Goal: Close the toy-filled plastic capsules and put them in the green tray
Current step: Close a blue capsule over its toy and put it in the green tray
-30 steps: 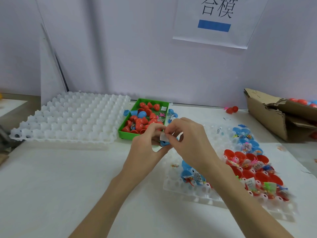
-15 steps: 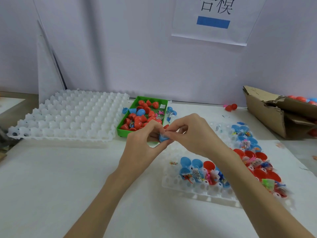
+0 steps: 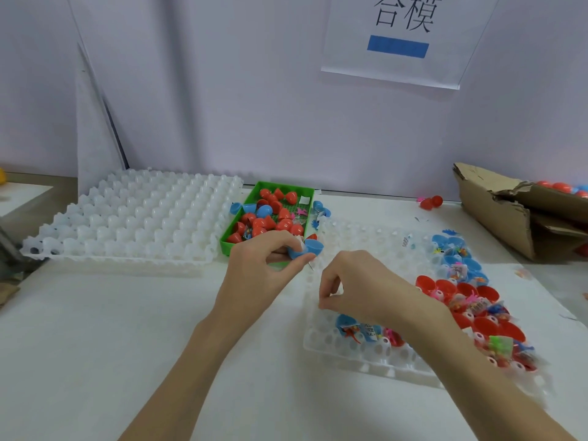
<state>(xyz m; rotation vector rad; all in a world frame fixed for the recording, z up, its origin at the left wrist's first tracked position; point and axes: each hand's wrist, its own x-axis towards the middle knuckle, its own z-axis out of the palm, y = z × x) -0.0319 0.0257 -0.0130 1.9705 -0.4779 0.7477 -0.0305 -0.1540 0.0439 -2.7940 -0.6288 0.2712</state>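
Left hand [image 3: 264, 265]: fingers curled round a blue capsule [image 3: 307, 248] with a white slip showing at its seam, held just beyond the fingertips' near corner of the green tray [image 3: 229, 244]; tray holding red and blue capsules. Right hand [image 3: 356, 286]: fingers curled downward, tips together, nothing visibly held, above the white cell tray [image 3: 337, 348]; open red and blue toy-filled halves [image 3: 483, 326] to its right; cardboard box [image 3: 496, 214] farther right.

— Left hand [image 3: 267, 265]? Gripping a blue capsule [image 3: 306, 248] just beside the green tray [image 3: 234, 241].
— Right hand [image 3: 359, 288]? Hovering over the white holder [image 3: 350, 348] — fingers [image 3: 327, 302] curled, grasp unclear.
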